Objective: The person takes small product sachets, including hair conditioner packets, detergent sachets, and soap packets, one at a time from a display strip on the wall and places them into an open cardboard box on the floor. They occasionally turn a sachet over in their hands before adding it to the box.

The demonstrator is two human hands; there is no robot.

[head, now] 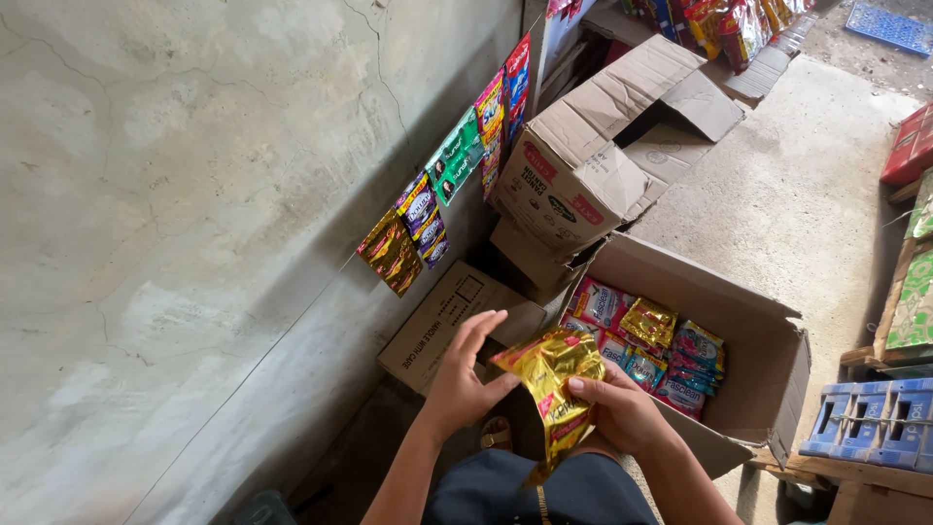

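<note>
Gold sachet strip, right hand gripping, left hand touching

A small shop's stockroom: strips of bright foil sachets hang along the bare grey concrete wall at ten o'clock, and open brown cardboard cartons of packeted goods crowd the concrete floor toward one o'clock.
</note>
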